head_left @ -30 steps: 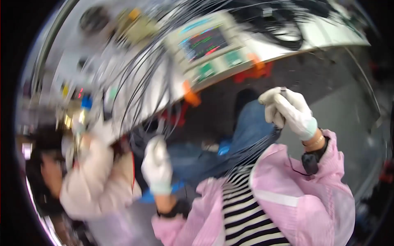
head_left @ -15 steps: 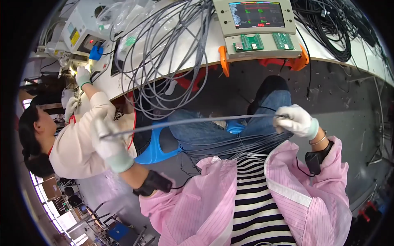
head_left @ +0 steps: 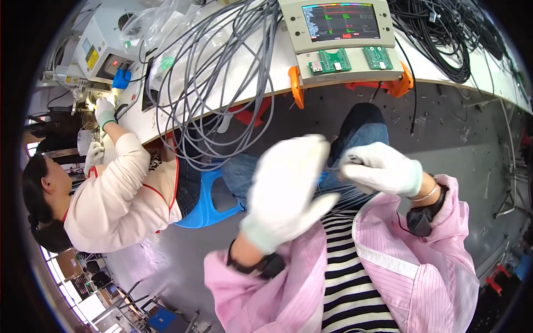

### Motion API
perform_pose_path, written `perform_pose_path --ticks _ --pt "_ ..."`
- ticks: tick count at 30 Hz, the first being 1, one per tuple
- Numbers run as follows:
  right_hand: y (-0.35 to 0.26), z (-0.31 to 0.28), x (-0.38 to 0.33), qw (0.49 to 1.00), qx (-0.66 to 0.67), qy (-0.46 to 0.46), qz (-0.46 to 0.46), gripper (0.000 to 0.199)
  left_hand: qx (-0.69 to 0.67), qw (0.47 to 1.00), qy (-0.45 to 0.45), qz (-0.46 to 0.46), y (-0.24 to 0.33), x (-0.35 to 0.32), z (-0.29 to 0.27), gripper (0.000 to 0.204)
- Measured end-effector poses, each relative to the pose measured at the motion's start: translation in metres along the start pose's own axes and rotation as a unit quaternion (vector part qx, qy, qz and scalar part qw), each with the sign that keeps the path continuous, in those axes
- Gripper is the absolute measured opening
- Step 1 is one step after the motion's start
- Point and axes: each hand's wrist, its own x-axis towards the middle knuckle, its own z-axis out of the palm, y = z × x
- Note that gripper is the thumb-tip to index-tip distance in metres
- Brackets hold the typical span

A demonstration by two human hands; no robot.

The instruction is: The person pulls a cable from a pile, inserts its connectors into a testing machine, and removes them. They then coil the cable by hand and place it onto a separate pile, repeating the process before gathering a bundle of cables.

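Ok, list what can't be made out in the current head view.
All in the head view:
Left hand: motion blur smears its detail.
Right hand: its curl hides anything inside.
Lap cables: partly covered by the left hand.
Looped gray cables: cut off by the top edge.
Screen: smaller print too tiny.

Red lettering (head_left: pixel 346 36) on device screen (head_left: pixel 340 23)
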Motion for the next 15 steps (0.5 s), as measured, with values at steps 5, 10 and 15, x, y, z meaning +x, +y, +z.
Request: perform_pose_path --ticks 5,10,15 --pt "0.006 -0.001 0.005 0.914 0.385 0.122 0.035 0.024 -0.041 0.997 -0.001 -0.063 -0.015 0.02 0.044 0.043" --pt "0.019 -0.008 -0.002 0.807 0.545 0.225 -0.033 0.028 -0.372 0.902 0.055 -0.21 -0.02 0.031 0.062 0.03" --pt "0.009 -0.005 0.009 0.864 0.397 0.31 -0.002 0.032 -0.541 0.779 0.008 -0.318 -0.009 0.049 0.054 0.025"
